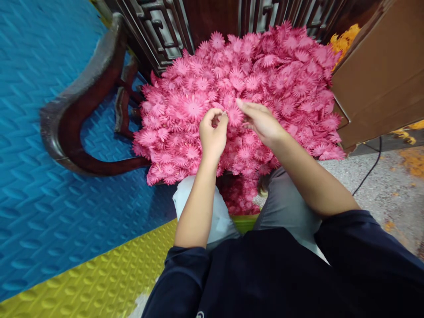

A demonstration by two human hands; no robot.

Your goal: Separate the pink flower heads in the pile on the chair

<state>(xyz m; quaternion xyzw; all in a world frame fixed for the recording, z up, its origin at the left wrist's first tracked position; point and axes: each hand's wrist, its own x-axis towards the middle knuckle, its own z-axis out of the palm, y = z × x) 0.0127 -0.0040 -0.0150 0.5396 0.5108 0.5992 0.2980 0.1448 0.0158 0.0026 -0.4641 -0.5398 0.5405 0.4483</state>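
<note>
A large heap of pink artificial flower pieces (281, 84) spreads in front of me, above my knees. Over its near middle part is my left hand (214, 130), thumb and fingertips pinched together; what they hold, if anything, is too small to make out. Just right of it my right hand (260, 121) hovers with its fingers stretched forward and slightly apart, and nothing is visibly held in it. A round pink flower (235, 115) lies between the two hands, near the fingertips of both.
A dark curved wooden chair arm (62, 128) stands at the left over blue textured matting (26, 198). Carved dark wood panels (162, 31) rise behind the heap. At the right are a cardboard box (380, 70), orange pieces (344, 42) and a black cable (371, 170).
</note>
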